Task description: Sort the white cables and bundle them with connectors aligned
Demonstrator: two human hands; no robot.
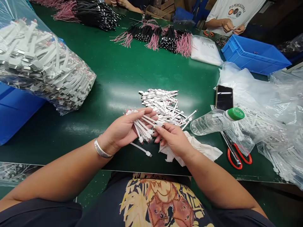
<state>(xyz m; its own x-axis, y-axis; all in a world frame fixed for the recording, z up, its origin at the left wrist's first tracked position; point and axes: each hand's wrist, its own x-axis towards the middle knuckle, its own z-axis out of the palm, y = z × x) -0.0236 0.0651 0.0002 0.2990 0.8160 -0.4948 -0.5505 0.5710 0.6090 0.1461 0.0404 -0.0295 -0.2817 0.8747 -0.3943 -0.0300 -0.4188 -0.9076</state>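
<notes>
A bunch of short white USB cables (142,128) lies across my left hand (126,127), the thumb closed over their wire ends. My right hand (174,137) pinches the connector of one cable beside that bunch. Behind both hands is a loose pile of similar white cables (163,104) on the green table. A single white cable (142,149) rests near the front edge, just below my left hand. Under my right wrist a crumpled white cloth (203,148) is spread on the table.
Bagged white cables (44,63) stand at left over a blue bin (16,110). To the right are a bottle (210,121), phone (224,97), red-handled scissors (236,151) and plastic bags (267,104). Black cable bundles (94,15), a blue crate (255,53) and a co-worker's hands (233,27) are farther back.
</notes>
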